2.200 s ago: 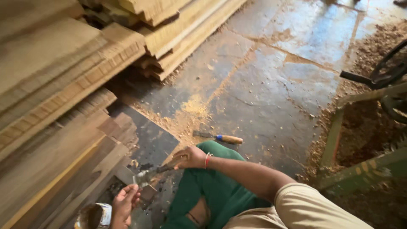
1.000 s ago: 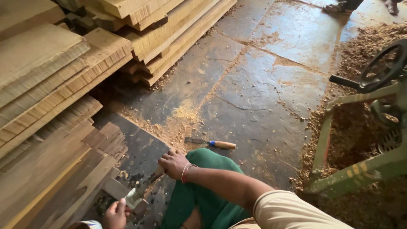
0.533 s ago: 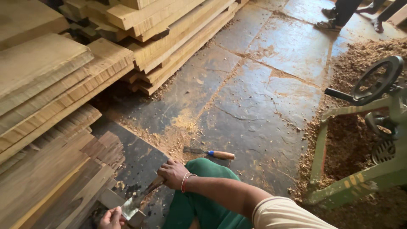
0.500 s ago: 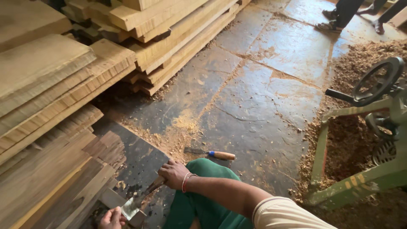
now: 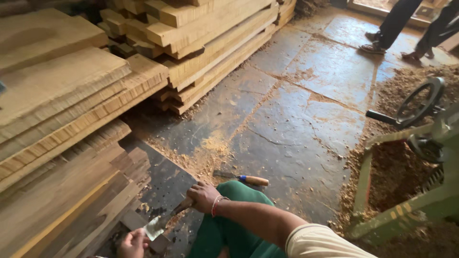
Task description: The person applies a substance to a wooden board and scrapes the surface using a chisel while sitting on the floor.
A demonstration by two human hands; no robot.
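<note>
Gripping the dark handle of a flat-bladed metal scraping tool (image 5: 165, 220), your right hand (image 5: 203, 197) is closed in a fist around it, a thin bangle at the wrist, and the pale blade slants down and to the left. Your left hand (image 5: 131, 243), low at the bottom edge of the view, has its fingers curled at the tip of that blade and against a small dark block of wood (image 5: 143, 228); you cannot tell from this angle how firmly it grips. Both hands work just beside the cut ends of a stack of brown wooden planks (image 5: 62, 205), over a dark stone slab floor (image 5: 296, 114) strewn with shavings. Your knee in green trousers (image 5: 229, 229) lies under the right forearm. A chisel with a light wooden handle (image 5: 244, 179) rests on the floor just beyond the knee, apart from both hands. Taller stacks of pale sawn boards (image 5: 205, 38) fill the upper left. At right stands a green machine frame with a black handwheel (image 5: 420, 100), heaped about with sawdust (image 5: 392, 177). Another person's legs and sandalled feet (image 5: 382, 43) show at top right, well apart.
</note>
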